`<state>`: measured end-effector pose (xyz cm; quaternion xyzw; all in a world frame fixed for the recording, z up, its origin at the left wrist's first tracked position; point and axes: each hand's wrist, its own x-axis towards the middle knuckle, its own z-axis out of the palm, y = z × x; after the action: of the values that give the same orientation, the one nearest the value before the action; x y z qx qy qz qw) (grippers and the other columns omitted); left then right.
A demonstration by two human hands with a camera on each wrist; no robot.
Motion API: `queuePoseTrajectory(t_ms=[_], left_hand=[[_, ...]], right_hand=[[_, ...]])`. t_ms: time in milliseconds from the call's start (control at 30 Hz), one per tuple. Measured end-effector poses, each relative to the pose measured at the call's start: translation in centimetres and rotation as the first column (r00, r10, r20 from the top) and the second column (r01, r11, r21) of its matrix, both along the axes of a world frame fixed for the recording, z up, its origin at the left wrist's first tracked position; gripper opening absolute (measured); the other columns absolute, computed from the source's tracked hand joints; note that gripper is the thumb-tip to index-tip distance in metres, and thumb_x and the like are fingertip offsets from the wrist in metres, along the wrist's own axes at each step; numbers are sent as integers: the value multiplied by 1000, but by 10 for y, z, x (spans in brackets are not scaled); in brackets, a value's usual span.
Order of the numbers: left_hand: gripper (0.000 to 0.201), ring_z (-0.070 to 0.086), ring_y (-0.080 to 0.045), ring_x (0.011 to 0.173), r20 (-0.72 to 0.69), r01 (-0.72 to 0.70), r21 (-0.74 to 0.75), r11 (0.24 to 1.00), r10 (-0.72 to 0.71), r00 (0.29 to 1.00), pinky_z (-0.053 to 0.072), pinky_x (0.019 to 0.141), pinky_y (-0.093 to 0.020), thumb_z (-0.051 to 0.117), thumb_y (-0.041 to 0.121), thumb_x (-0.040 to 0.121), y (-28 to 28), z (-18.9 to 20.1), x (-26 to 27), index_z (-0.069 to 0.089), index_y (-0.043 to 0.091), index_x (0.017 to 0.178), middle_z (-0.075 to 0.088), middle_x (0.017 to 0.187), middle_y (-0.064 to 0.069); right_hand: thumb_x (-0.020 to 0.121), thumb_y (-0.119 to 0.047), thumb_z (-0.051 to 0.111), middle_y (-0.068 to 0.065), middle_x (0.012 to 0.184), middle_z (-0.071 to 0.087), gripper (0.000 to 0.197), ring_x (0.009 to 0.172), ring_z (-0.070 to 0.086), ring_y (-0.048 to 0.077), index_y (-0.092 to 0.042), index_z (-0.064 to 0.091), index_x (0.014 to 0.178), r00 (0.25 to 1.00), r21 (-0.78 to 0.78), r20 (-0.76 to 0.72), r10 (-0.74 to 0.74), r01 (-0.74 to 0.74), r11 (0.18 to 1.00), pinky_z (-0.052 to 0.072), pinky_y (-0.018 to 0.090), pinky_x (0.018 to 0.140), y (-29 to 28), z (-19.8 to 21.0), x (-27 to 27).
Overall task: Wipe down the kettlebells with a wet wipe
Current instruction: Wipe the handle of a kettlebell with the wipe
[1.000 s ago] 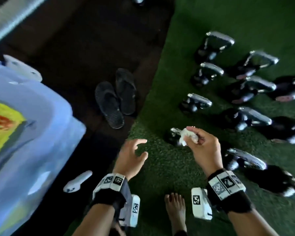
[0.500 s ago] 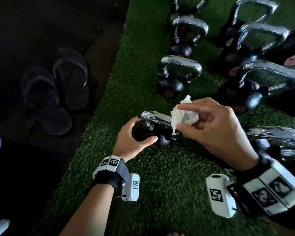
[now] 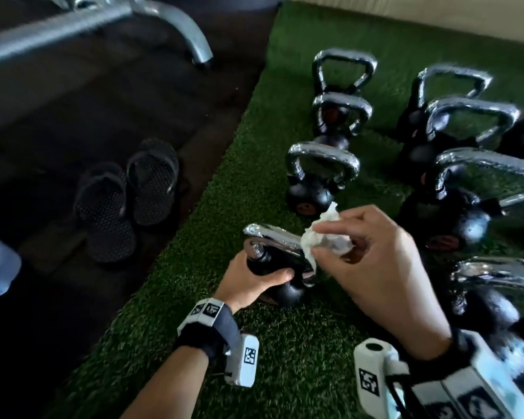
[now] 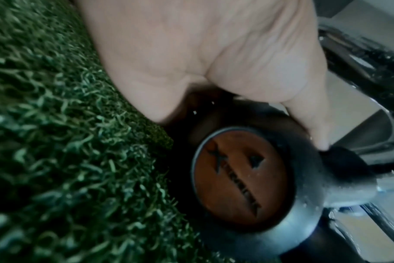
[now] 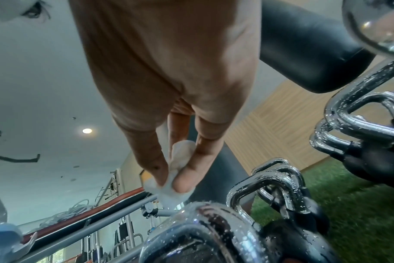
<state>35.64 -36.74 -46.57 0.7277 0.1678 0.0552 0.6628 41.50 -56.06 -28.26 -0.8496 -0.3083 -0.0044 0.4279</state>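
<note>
The left hand (image 3: 248, 282) has its grip wrapped around the black ball of the nearest kettlebell (image 3: 273, 267), which sits on the green turf (image 3: 194, 237) at about 6 o'clock of the left row, tipped toward the person so its orange base disc (image 4: 238, 179) shows in the left wrist view. The right hand (image 3: 372, 261) pinches a crumpled wet wipe (image 3: 321, 237) between thumb and fingertips, touching or just over the right end of the chrome handle (image 3: 273, 237); the head view is too blurred to say which. The likeliest trouble, as I judge it, comes from moisture: droplets bead on the chrome in the right wrist view, and a slick ball held tilted could roll out of the left palm and drop onto the turf or knock the next kettlebell (image 3: 315, 179) at 12 o'clock. The wipe is balled small, so it may skate across the handle and leave most of it untouched, or tear at its loose upper corner. The larger kettlebell (image 3: 454, 213) at 3 o'clock stands near the right wrist, which could strike it on a wide stroke. A pair of sandals (image 3: 127, 198) lies well apart at 9 o'clock on the dark floor.
</note>
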Motion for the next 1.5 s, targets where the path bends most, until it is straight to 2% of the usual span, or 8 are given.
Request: queuePoseTrajectory(t_ms=[200,300,567,933,1067,1200,1300,1500], left_hand=[[47,70,-14,112,29,-7,-53,999,8,1000,53,101,-35,88,38,73,-4,7,0,73,26,116,76,115,3],[40,72,-14,107,57,-23,-86,996,28,998,54,88,-22,87,39,72,-7,6,-1,74,30,110,78,110,1],[28,72,-4,94,62,-12,-103,995,19,998,51,76,-14,87,47,74,-5,0,1,76,35,97,78,96,9],[48,72,-16,110,80,-38,-138,990,49,996,54,91,-27,86,50,75,-6,0,-1,72,29,116,77,112,2],[47,71,-16,111,87,-51,-182,982,67,994,54,91,-24,88,47,72,-9,1,-1,74,33,114,77,114,3],[42,69,-21,116,105,-39,-199,979,60,993,54,101,-36,86,34,78,-10,2,0,73,27,117,75,119,-2],[42,68,-20,118,115,-29,-196,980,52,992,53,100,-31,86,31,80,-10,2,-1,73,25,119,74,121,-2],[47,72,-13,109,68,-50,-199,979,65,996,55,86,-18,90,52,67,-10,8,-2,73,42,109,77,114,6]], right_hand=[[76,-23,86,-8,100,63,22,89,62,-4,-22,81,97,993,25,114,31,-34,999,43,-1,74,15,-6,-1],[78,-16,84,-6,98,65,21,82,64,1,-15,81,99,984,2,143,107,-108,994,51,12,78,24,-9,0],[79,-6,81,1,81,63,6,79,57,23,-12,79,80,964,-178,200,173,-138,974,54,37,71,32,-20,-2],[86,-8,76,1,85,67,7,83,63,20,-13,80,89,970,-210,161,184,-148,966,56,41,69,25,-21,6],[73,-8,87,-4,79,71,19,69,66,9,-16,83,90,984,-55,146,98,-91,994,53,22,64,-9,-32,10],[75,-16,85,-17,86,73,23,81,66,-5,-21,82,97,996,97,84,-8,0,995,41,-1,66,-21,-49,10],[74,-16,85,-21,90,73,26,80,68,-6,-23,81,100,997,188,65,-38,26,982,45,0,67,-23,-65,4],[75,-26,82,-20,98,77,27,93,73,2,-36,79,100,944,332,-330,-18,134,934,56,14,77,-40,-101,6]])
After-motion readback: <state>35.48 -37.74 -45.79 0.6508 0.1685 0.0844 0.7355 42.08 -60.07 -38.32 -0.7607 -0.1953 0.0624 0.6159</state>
